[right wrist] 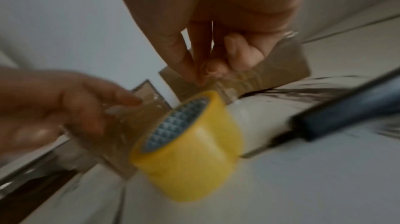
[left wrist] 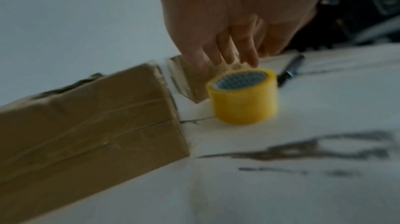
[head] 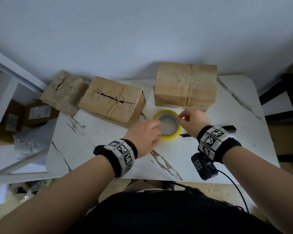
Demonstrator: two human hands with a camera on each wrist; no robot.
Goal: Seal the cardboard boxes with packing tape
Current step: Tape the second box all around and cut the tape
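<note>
Clearly the sealing is at an early stage, by my reading. The tape roll (head: 167, 123), yellow, lies flat on the white marbled table (head: 227, 149) near its middle. The left hand (head: 145, 135) reaches to the roll's 9 o'clock rim with fingers extended and relaxed, steadying rather than gripping. The right hand (head: 192, 121), at the roll's 3 o'clock, pinches at the top edge — probably working the tape's free end loose.

Three cardboard boxes wait: the tall box (head: 185, 85) at 12 o'clock shows glossy strips and may already be taped; the middle box (head: 112, 102) at 10 o'clock has an open, ragged seam; the far box (head: 63, 92), further out at 10 o'clock, is split too. Both look unsealed.

A dark cutter (head: 227, 128) lies at 3 o'clock.

Faint print on the far box is too blurred to read — no brand is legible anywhere.
</note>
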